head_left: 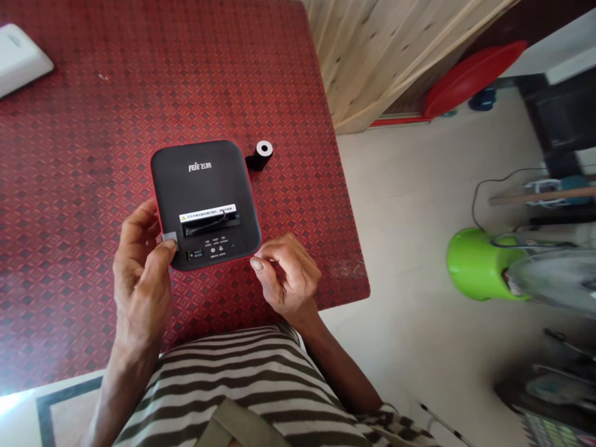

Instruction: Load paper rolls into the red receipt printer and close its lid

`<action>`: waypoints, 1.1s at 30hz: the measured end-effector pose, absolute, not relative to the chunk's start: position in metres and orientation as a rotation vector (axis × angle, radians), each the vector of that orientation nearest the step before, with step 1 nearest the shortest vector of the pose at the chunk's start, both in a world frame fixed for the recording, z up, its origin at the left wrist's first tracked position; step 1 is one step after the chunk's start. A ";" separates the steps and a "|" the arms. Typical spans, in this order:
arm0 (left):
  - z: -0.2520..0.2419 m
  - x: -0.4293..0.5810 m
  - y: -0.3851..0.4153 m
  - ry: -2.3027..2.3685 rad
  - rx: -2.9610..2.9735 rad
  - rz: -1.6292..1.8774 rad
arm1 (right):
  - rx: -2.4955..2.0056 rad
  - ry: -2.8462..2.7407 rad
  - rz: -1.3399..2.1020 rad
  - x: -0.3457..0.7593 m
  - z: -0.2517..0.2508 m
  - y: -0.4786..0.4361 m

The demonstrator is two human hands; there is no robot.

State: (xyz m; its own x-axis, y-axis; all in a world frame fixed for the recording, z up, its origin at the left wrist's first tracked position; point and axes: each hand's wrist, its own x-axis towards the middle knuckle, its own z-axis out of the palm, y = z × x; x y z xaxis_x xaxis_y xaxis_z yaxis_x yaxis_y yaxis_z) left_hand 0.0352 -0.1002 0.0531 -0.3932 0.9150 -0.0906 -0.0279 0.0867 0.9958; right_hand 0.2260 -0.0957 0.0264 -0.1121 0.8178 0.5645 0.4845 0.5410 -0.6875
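Observation:
A black receipt printer (205, 186) with a red edge lies face up over the table, in front of my body. Its top has a paper slot under a white warning label (207, 213). My left hand (144, 267) grips the printer's near left corner, fingers at the side and thumb on a small grey tab (170, 238). At the near right corner, my right hand (289, 273) is curled, with thumb and forefinger against the edge; its other fingers are folded. Just beyond the printer's right side stands a small paper roll (264, 149), dark outside with a white end.
A red patterned cloth covers the table (93, 155). A white object (21, 59) sits at its far left. Wooden panelling (367, 56) rises at the far right edge. On the floor are a green bucket (470, 264), a red basin (475, 77) and cables.

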 end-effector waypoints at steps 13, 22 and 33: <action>0.049 0.041 -0.095 1.484 0.726 1.502 | -1.098 -1.617 0.405 0.227 0.026 -0.091; 0.051 0.033 -0.102 1.477 0.808 1.466 | -0.981 -1.831 0.257 0.225 0.064 -0.056; 0.013 -0.015 -0.067 1.602 0.929 1.632 | -1.106 -2.476 0.170 0.182 0.093 -0.014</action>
